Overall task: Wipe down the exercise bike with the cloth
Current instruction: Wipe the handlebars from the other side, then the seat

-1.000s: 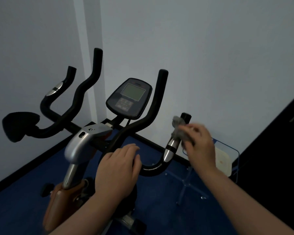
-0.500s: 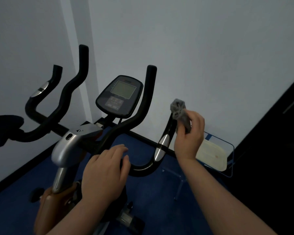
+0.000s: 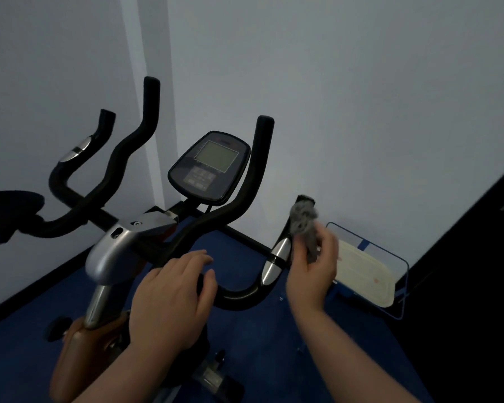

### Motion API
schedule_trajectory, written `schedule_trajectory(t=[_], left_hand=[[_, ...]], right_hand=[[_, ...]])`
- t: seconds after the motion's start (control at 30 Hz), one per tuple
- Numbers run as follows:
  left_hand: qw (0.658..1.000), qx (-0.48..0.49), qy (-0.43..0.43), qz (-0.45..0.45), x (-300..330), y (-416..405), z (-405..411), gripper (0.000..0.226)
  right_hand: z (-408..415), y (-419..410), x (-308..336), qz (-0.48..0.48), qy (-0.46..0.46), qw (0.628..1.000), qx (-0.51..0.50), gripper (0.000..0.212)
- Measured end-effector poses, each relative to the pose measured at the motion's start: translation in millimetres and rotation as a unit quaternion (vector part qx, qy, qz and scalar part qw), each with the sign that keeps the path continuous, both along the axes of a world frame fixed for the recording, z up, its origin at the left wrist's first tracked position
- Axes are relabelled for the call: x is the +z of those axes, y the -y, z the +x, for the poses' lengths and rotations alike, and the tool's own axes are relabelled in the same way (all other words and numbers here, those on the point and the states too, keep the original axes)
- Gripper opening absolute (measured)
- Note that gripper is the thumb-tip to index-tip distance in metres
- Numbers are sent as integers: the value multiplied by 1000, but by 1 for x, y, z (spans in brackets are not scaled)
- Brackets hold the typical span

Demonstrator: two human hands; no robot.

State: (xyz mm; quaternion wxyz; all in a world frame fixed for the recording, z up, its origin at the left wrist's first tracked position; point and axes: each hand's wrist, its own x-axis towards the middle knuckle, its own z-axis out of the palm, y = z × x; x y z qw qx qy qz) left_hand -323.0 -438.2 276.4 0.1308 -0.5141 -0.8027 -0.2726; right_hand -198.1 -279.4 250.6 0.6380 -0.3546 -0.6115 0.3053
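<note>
Pale walls meet blue floor behind the bike (image 3: 111,251). No console (image 3: 209,167) writing is legible. Right hand (image 3: 312,274) pinches a fuzzy grey cloth (image 3: 304,225) against the black foam grip (image 3: 288,228). Left hand (image 3: 169,303) rests, fingers loosely curled, on the curved handlebar (image 3: 236,296).

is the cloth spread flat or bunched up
Bunched up. The grey cloth is a crumpled wad gripped in the right hand, pressed against the right handlebar tip.

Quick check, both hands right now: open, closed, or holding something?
Left hand: open, fingers resting on the black handlebar.
Right hand: gripping the grey cloth against the handlebar's right end.
</note>
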Motion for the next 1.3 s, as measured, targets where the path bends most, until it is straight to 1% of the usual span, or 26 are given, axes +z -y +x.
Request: schedule_trajectory(t=[0.07, 0.13, 0.17, 0.23, 0.27, 0.3, 0.4, 0.43, 0.5, 0.57, 0.63, 0.7, 0.77, 0.8, 0.9, 0.97, 1.03, 1.1, 1.17, 1.23, 1.3], left_hand=[[1000, 4, 1, -2, -1, 0, 0, 37], [1000, 10, 3, -2, 0, 0, 1, 37], [1000, 11, 5, -3, 0, 0, 1, 36], [1000, 13, 7, 1, 0, 0, 1, 35], [1000, 15, 6, 7, -1, 1, 1, 34], [1000, 18, 4, 15, -3, 1, 1, 33], [998, 27, -7, 61, -8, 2, 0, 28], [996, 25, -12, 80, -10, 3, -1, 26], [994, 18, -25, 107, -14, 5, -2, 23], [992, 32, -21, 117, -20, 9, 0, 22], [988, 78, 3, 133, -25, 16, 2, 23], [981, 119, 19, 150, -28, 20, 5, 25], [976, 146, 24, 157, -28, 20, 7, 27], [974, 159, 28, 158, -27, 20, 8, 27], [966, 201, 49, 157, -25, 20, 9, 27], [961, 220, 70, 151, -27, 20, 10, 24], [958, 231, 93, 141, -27, 19, 11, 23], [958, 235, 103, 129, -25, 19, 13, 26], [961, 231, 103, 114, -25, 21, 13, 27], [964, 226, 102, 97, -25, 22, 11, 29], [966, 220, 106, 85, -25, 24, 9, 30]], right_hand=[[11, 12, -13, 17, 47, 998, 24, 21], [23, -5, 2, 91, 141, 985, 38, 25], [26, -18, 16, 152, 213, 965, 30, 27], [27, -39, 40, 270, 338, 901, 3, 29], [27, -44, 46, 302, 372, 878, -2, 29], [27, -42, 47, 309, 390, 867, -1, 29], [31, -10, 30, 260, 386, 885, 24, 33], [29, 8, 22, 262, 388, 882, 43, 33], [16, 48, 7, 284, 425, 853, 106, 26], [7, 71, 9, 294, 453, 826, 162, 25], [8, 62, 26, 314, 472, 800, 197, 28], [19, 40, 39, 329, 490, 766, 254, 31], [27, 27, 46, 302, 505, 748, 309, 37], [25, 28, 47, 281, 511, 745, 324, 38], [-9, 40, 45, 221, 527, 751, 331, 34], [-41, 43, 43, 211, 536, 757, 309, 31], [-62, 43, 43, 187, 550, 754, 306, 25], [-59, 40, 44, 183, 560, 737, 332, 25], [-43, 35, 43, 196, 562, 721, 355, 31], [-32, 34, 41, 205, 563, 720, 352, 35], [-44, 37, 38, 202, 580, 722, 319, 31]])
